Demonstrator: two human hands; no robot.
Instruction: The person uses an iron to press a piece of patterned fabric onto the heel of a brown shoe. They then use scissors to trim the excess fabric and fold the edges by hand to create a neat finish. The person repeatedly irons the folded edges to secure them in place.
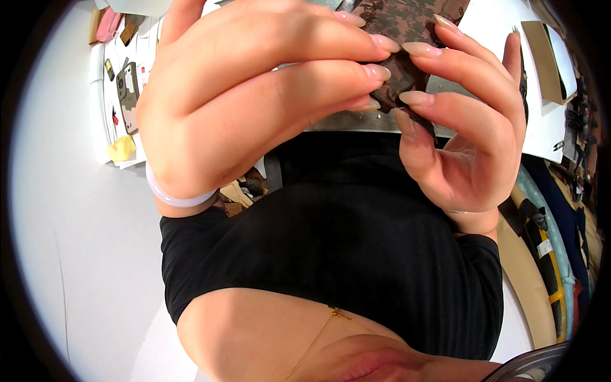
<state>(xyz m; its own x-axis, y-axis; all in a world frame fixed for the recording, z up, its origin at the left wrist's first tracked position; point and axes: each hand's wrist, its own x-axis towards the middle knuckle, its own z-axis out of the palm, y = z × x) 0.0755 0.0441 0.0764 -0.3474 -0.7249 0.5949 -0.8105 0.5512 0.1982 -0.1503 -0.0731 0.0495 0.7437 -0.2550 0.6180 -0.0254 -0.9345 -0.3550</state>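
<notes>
Both hands' fingers [382,71] largely hide a camouflage fabric piece [407,25].

White table surface [70,254] fills the left side. Upper left — a light tray [97,108] with small flat pieces: a pink one [109,24], a brown one [132,27], a camouflage-patterned one [129,95], plus a yellow scrap [121,148] at its lower edge. Upper right, a tan card [542,57] on a white sheet [496,25]. Right edge — rolled fabrics [547,254] in beige, pale green and navy.
</notes>
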